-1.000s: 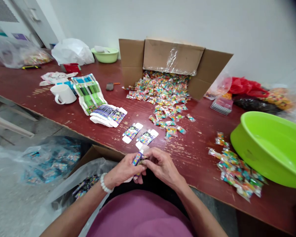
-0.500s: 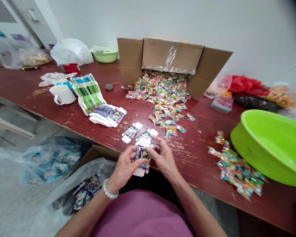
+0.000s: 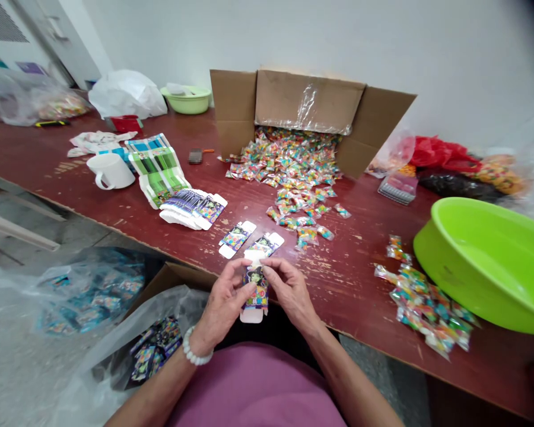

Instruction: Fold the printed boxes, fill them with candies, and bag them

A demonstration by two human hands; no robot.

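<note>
L hand + R hand pinch printed carton at table edge, end flaps open so prob. unfinished; 2 loose cartons + fanned stack left, similar pcs already in bag below.

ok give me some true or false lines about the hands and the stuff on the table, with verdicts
1. The left hand holds a small printed carton. True.
2. A white bead bracelet is on the right wrist. False: it is on the left wrist.
3. Small wrapped packets spill from the cardboard box onto the table. True.
4. The white mug stands inside the large green basin. False: the mug stands on the table, far from that basin.
5. Two loose cartons lie near a stack of similar ones. True.
</note>
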